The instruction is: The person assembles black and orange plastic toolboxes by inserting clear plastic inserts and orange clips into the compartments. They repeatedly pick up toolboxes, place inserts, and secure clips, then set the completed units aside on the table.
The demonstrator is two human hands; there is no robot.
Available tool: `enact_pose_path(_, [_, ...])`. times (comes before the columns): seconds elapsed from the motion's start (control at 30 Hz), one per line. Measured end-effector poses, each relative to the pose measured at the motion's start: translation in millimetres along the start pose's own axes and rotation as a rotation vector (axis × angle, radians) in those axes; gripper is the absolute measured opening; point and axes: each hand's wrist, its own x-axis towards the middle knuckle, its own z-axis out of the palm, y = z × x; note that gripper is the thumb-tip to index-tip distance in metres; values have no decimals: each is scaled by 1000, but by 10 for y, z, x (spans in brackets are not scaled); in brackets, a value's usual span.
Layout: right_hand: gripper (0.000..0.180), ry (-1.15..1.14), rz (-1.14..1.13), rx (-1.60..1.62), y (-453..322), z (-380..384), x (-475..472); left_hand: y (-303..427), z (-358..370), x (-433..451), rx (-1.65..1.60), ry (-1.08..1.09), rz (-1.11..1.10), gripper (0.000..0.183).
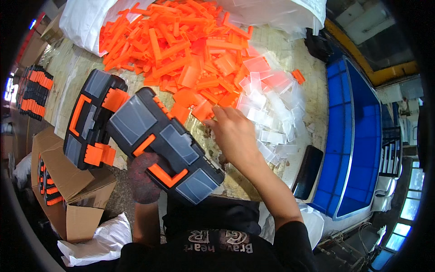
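Note:
My left hand [145, 178], in a dark grey glove, grips the orange handle [169, 175] of a black plastic toolbox [163, 142]. The box is tilted, its lid with clear grey compartment covers facing me. My bare right hand [234, 134] reaches over the near edge of a heap of orange plastic pieces [190, 51]. Its bent fingertips are at a flat orange latch piece [203, 110]; whether they grip it is unclear. A second black toolbox [91, 119] with an orange handle lies to the left, its two orange latches folded outward.
Clear plastic pieces [272, 112] are spread right of the orange heap. A smartphone [308, 171] lies by a blue plastic crate [350, 136]. Black-and-orange toolboxes [35, 91] are stacked at far left. An open cardboard box [85, 217] and a white sack [98, 243] are at lower left.

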Motion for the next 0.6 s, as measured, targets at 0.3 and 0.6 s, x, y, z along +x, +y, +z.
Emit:
enact_pose_path(0.3, [15,-206,152,178,-101,-100,389,241,-145,-77,183,200,128,42])
enact_pose_path(0.6, [23,-80,90,640,-455,-432,-689,32,-118,-409,109,56,-120,58])
